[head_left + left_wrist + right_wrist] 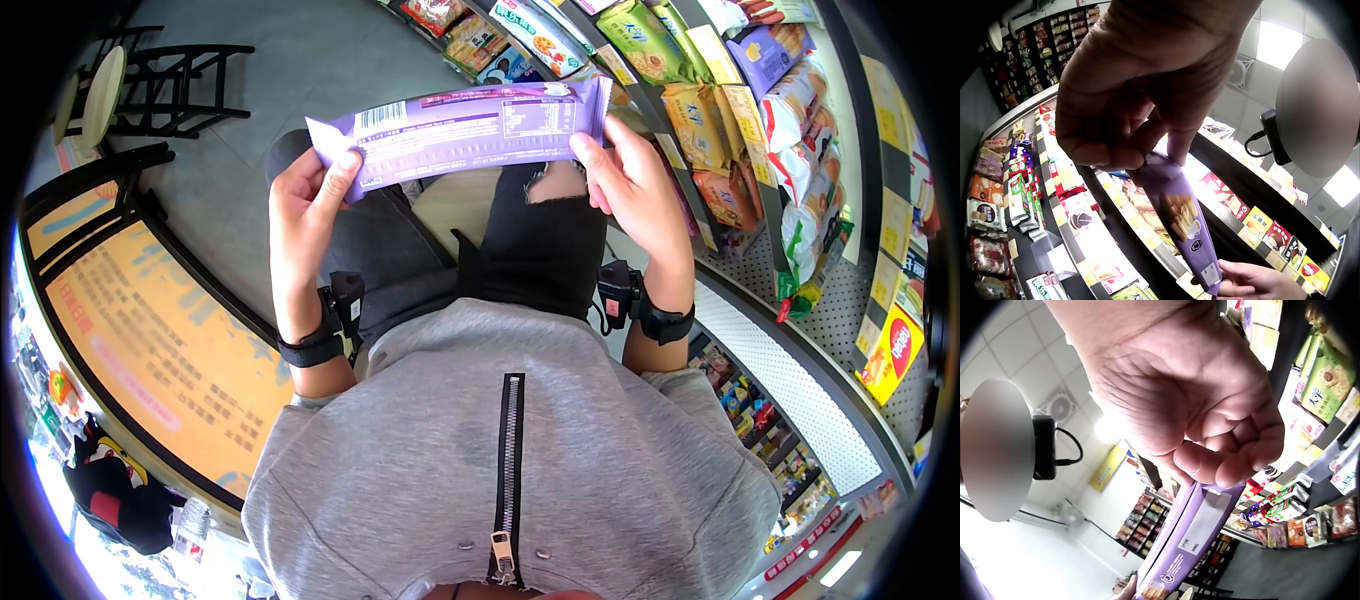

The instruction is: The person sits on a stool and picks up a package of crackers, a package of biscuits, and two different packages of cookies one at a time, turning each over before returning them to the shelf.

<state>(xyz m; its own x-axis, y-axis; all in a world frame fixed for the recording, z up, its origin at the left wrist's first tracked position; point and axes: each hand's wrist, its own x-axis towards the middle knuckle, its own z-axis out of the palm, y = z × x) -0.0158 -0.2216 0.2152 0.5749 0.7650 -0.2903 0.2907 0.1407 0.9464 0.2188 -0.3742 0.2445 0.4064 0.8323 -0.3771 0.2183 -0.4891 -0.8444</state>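
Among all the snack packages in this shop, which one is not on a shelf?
The long purple snack package: the left hand and right hand pinch its two ends, while the other packages sit on the shelves.

Grey zip-front top [500,450], black ripped trousers [530,240], black wrist straps [310,348].

Small print on the long purple foil snack packet [462,130] is blurring beyond reading, while fingers are hiding both its ends.

Long purple snack packet [465,132] held level in the air, stretched flat, back side up with barcode and white print showing; its front, seen from the left wrist, shows biscuit sticks; each end is pinched, nothing beneath carries it.
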